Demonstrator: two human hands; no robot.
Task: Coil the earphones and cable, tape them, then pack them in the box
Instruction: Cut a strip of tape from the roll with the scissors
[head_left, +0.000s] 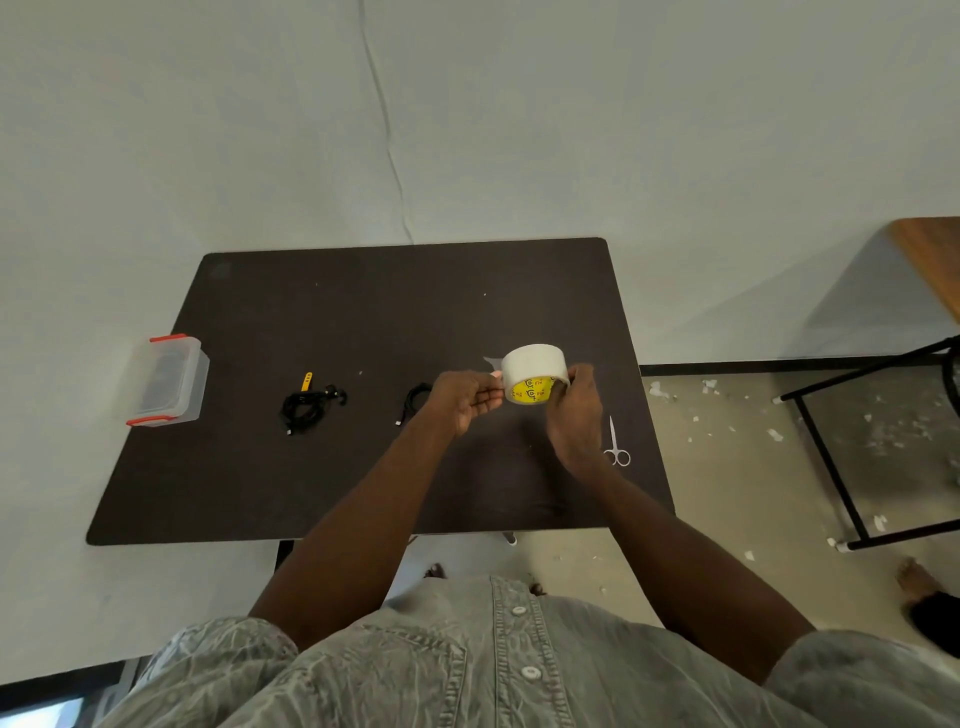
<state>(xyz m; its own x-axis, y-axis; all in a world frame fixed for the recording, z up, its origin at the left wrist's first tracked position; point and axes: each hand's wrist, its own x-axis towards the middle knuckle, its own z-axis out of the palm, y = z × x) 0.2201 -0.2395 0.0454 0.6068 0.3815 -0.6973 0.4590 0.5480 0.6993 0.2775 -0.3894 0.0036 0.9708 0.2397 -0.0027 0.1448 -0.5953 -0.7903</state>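
Note:
A roll of pale tape (532, 366) with a yellow core is held up over the dark table (311, 483), right of centre. My right hand (576, 410) grips the roll from the right. My left hand (467, 397) pinches the tape's free end at the roll's left side. A coiled black cable (415, 402) lies on the table just left of my left hand, partly hidden by it. Further left lies a bundle of black earphones (306, 405) with a yellow strap beside it. A clear plastic box (166, 382) with red clips stands at the table's left edge.
Small metal scissors (615, 447) lie on the table right of my right hand. A black metal frame (831, 462) and a wooden surface (930, 260) stand to the right on the speckled floor. White cloth covers the area behind and left of the table.

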